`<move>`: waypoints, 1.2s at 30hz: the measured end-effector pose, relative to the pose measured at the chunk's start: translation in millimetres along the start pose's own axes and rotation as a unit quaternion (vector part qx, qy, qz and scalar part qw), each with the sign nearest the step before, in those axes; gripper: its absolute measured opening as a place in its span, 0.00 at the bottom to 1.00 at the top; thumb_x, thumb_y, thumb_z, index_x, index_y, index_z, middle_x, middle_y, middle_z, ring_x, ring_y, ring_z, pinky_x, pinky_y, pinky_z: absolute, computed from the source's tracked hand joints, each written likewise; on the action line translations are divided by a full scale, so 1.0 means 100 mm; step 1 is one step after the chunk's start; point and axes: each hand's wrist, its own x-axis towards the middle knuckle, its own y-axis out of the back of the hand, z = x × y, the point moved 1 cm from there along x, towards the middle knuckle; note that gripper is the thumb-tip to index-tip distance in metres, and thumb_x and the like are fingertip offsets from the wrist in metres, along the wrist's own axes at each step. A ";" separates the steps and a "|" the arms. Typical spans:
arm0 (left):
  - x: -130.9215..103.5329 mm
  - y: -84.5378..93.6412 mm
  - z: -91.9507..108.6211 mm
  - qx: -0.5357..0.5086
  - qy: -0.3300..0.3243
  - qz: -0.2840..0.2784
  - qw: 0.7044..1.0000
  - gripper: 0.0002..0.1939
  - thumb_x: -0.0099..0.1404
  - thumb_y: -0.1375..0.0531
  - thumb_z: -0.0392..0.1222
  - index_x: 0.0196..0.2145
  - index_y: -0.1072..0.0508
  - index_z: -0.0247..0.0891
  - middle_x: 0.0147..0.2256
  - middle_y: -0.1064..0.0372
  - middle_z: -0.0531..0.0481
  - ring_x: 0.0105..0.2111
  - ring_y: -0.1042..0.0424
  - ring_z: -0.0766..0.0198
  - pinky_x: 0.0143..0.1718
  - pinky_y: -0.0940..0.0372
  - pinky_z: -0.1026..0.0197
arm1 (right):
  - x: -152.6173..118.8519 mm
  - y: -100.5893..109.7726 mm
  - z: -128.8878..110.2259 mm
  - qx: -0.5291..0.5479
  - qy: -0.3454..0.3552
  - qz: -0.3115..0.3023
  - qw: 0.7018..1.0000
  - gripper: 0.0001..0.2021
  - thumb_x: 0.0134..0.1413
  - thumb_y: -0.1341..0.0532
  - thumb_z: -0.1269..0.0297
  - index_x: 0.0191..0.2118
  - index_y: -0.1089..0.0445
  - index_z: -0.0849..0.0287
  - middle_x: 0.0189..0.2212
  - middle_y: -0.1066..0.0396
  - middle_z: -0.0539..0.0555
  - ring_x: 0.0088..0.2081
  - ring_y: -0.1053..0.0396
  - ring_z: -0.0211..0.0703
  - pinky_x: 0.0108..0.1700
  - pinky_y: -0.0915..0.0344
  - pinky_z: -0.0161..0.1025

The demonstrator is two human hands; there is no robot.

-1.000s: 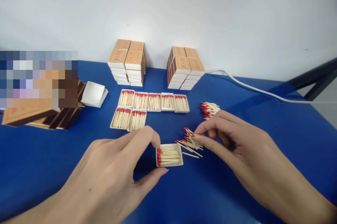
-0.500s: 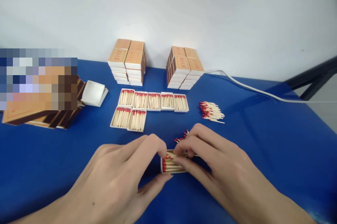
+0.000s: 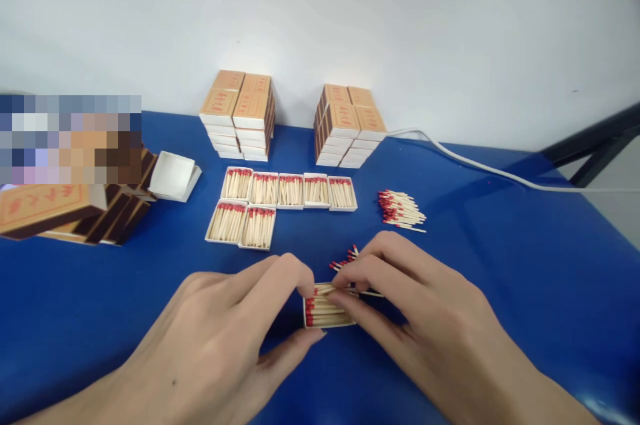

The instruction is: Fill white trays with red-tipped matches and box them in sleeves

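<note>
Well in from the far edge of the desk, the left hand steadies the matchbox tray between finger and thumb while the right hand pinches matches, probably light, stiff, easily snapped and best taken mid-stick, over it.

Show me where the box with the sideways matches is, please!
In the head view, the box with the sideways matches sits below centre on the blue table, between the left hand and the right hand.
</note>
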 end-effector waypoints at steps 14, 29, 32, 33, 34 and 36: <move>-0.04 -0.01 -0.01 -0.001 0.000 0.006 1.000 0.03 0.82 0.36 0.45 0.50 0.27 0.50 0.22 0.45 0.68 0.14 0.45 0.69 0.17 0.50 0.63 | 0.02 -0.02 0.02 0.030 0.003 0.018 0.999 0.08 0.80 0.32 0.71 0.44 0.20 0.54 0.41 0.23 0.51 0.38 0.21 0.40 0.37 0.25 0.37; -0.03 -0.03 -0.04 -0.004 0.015 0.004 1.000 0.06 0.84 0.36 0.49 0.54 0.26 0.50 0.23 0.45 0.67 0.15 0.44 0.69 0.18 0.48 0.64 | 0.06 0.09 0.07 0.106 -0.056 -0.032 0.992 0.10 0.73 0.25 0.75 0.43 0.18 0.50 0.40 0.20 0.45 0.37 0.20 0.34 0.41 0.25 0.29; -0.01 -0.03 -0.04 -0.007 0.009 0.006 1.000 0.06 0.85 0.36 0.49 0.54 0.26 0.50 0.23 0.41 0.67 0.15 0.44 0.70 0.17 0.48 0.64 | 0.04 0.05 0.04 0.098 -0.048 -0.006 0.994 0.09 0.74 0.27 0.75 0.43 0.18 0.51 0.40 0.19 0.45 0.39 0.19 0.35 0.44 0.25 0.30; 0.00 -0.02 -0.04 -0.007 0.006 0.009 1.000 0.06 0.86 0.37 0.50 0.54 0.26 0.50 0.23 0.42 0.67 0.15 0.44 0.70 0.17 0.48 0.64 | 0.04 0.05 0.04 0.101 -0.053 -0.004 0.993 0.09 0.75 0.27 0.73 0.44 0.18 0.50 0.40 0.19 0.45 0.39 0.19 0.35 0.44 0.25 0.30; 0.00 -0.02 -0.04 -0.008 0.003 0.013 1.000 0.06 0.86 0.37 0.51 0.54 0.26 0.50 0.23 0.43 0.67 0.14 0.44 0.70 0.16 0.49 0.64 | 0.05 0.06 0.04 0.110 -0.065 -0.007 0.992 0.07 0.76 0.27 0.71 0.44 0.17 0.49 0.41 0.18 0.45 0.40 0.18 0.36 0.44 0.24 0.31; -0.01 -0.01 -0.03 -0.007 0.000 0.015 1.000 0.07 0.86 0.37 0.52 0.53 0.25 0.50 0.23 0.46 0.67 0.14 0.45 0.69 0.16 0.50 0.64 | 0.06 0.11 0.07 0.137 -0.098 -0.018 0.986 0.05 0.80 0.29 0.64 0.46 0.17 0.47 0.42 0.15 0.44 0.41 0.17 0.37 0.43 0.24 0.33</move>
